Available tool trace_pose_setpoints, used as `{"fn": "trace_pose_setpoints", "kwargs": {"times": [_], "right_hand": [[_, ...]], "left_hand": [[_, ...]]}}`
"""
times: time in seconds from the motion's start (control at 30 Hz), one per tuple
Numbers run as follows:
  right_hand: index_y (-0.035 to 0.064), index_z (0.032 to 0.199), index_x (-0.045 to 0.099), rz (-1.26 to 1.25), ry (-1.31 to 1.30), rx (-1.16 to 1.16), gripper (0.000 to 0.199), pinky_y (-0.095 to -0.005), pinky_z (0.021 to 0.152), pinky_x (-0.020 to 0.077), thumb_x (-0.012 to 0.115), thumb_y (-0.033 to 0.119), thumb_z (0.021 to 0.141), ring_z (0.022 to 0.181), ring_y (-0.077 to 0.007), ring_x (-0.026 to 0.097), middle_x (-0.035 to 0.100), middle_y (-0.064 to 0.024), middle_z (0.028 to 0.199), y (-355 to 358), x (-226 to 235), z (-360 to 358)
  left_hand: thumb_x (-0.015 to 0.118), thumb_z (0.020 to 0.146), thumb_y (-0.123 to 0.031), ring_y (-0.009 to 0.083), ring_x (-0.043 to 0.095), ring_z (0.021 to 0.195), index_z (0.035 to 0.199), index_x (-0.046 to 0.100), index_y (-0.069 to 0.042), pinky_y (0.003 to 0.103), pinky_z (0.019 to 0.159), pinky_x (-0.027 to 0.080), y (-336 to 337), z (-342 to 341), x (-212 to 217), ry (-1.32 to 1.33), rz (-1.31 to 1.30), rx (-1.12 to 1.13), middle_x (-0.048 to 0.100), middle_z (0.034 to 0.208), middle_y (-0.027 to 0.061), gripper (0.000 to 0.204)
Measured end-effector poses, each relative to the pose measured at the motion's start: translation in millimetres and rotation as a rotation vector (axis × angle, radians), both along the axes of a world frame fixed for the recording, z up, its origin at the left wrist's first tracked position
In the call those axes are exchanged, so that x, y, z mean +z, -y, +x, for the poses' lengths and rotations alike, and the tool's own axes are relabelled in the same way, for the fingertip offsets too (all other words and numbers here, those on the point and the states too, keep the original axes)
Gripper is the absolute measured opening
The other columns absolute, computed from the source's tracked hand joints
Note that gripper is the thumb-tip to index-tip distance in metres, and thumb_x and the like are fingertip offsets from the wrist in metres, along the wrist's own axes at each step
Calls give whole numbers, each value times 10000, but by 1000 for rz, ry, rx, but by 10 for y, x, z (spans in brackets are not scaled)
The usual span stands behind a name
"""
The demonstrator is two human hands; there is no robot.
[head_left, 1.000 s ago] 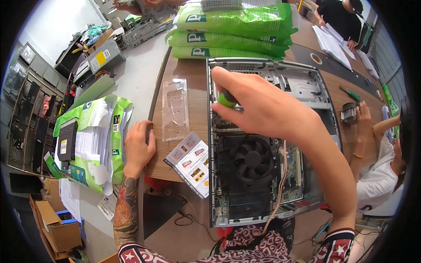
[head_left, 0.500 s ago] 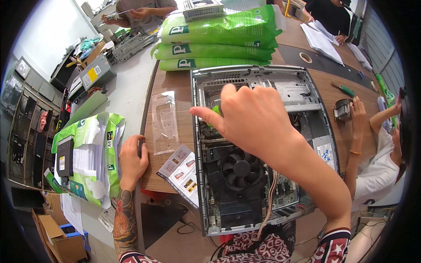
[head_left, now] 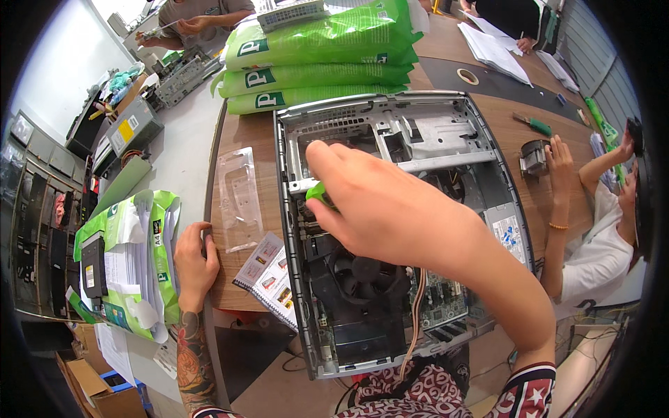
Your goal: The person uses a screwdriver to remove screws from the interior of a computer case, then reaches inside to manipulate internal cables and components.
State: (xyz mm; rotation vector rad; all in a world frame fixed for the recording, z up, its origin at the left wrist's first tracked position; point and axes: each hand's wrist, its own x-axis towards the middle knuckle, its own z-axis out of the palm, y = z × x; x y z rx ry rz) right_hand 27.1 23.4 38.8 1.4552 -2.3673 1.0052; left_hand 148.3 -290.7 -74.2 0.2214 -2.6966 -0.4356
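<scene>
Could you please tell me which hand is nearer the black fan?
Right: the right hand is over the computer case, just beyond the black fan; the left hand is farther, to its left.

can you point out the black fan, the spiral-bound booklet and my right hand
Black fan point(head_left: 366, 269): head view, on its hub
Spiral-bound booklet point(head_left: 269, 279): head view, on its printed page
Right hand point(head_left: 376, 202): head view, on its back

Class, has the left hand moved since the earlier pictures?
No: judged against the clear plastic tray, the left hand shows no clear shift either way.
</scene>
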Motion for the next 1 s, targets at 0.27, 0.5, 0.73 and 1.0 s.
{"fn": "trace_pose_setpoints", "kwargs": {"times": [0.27, 0.5, 0.73, 1.0], "right_hand": [[-49, 927, 523, 365, 103, -171, 229, -484, 631, 560, 556, 176, 953, 677, -445, 670, 650, -240, 695, 4, 275, 32], [-27, 944, 465, 283, 150, -97, 241, -506, 738, 501, 580, 184, 950, 801, -438, 622, 606, -233, 801, -5, 196, -6], [-34, 979, 469, 207, 13, -63, 205, -470, 801, 502, 600, 105, 904, 879, -416, 599, 551, -213, 905, -34, 116, 31], [-60, 842, 660, 353, -108, -24, 218, -416, 763, 580, 696, 154, 849, 863, -367, 680, 637, -217, 861, 69, 321, -23]], "left_hand": [[562, 864, -16, 386, 609, 915, 1047, 608, -25, 454, 818, 472, 10, 10, 2, 32, 28, 27, 635, 957, 175, 190], [556, 864, -13, 378, 612, 913, 1047, 614, -27, 451, 819, 473, 9, 21, 14, 23, 12, 22, 637, 957, 172, 192], [553, 859, -12, 381, 606, 913, 1038, 609, -29, 454, 816, 471, 29, 42, 27, -5, 7, 5, 631, 938, 169, 188], [549, 855, -11, 387, 594, 888, 1023, 593, -23, 464, 793, 459, -3, 22, 56, 13, 21, 19, 614, 904, 170, 175]]}}
